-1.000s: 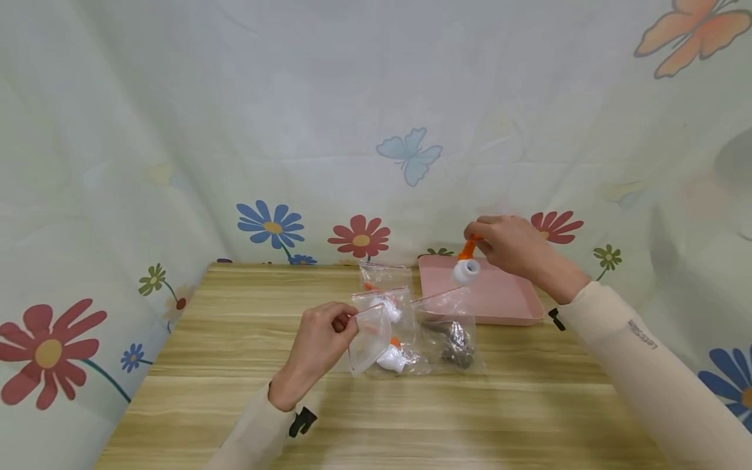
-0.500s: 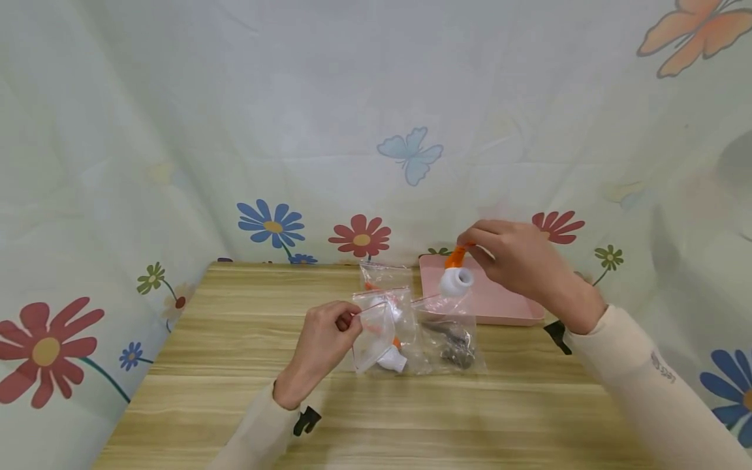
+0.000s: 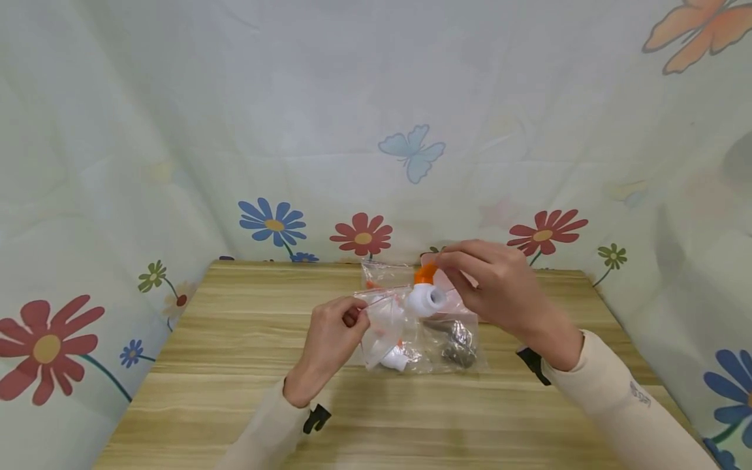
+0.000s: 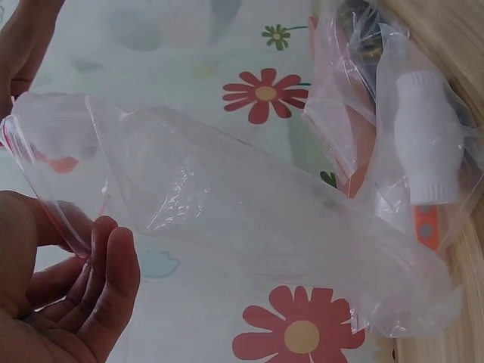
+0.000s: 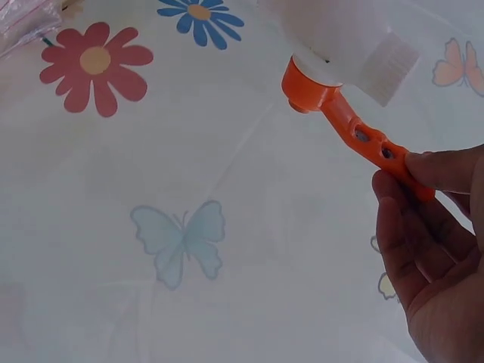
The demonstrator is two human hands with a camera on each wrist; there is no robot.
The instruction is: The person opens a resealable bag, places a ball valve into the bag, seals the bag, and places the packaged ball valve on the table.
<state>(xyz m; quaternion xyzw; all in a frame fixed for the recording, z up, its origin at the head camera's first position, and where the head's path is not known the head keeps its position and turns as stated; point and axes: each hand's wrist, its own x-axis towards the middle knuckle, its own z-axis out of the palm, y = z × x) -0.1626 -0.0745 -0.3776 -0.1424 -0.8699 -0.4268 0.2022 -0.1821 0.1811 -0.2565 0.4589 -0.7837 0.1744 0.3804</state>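
My left hand (image 3: 333, 333) pinches the red-lined mouth of a clear zip bag (image 4: 204, 189), whose mouth gapes in the left wrist view. Between right thumb and fingers I hold a white plastic ball valve (image 3: 424, 300) by its orange lever handle (image 5: 363, 140). My right hand (image 3: 499, 287) keeps the valve in the air just right of the bag's mouth, and in the head view the two look close; whether they touch I cannot tell. Below the held bag lies another white valve (image 4: 427, 136) with an orange handle, inside a clear bag.
To the right is a clear bag with dark grey parts (image 3: 458, 349). A further zip bag (image 3: 384, 273) with something orange in it lies behind. The pink tray (image 3: 455, 303) at the back is mostly hidden by my right hand. Everything rests on a wood-grain table (image 3: 247, 365) before a flowered curtain.
My right hand has carried the valve left and down from above the pink tray to the bag's mouth. My left hand has shifted slightly right, still pinching the bag.
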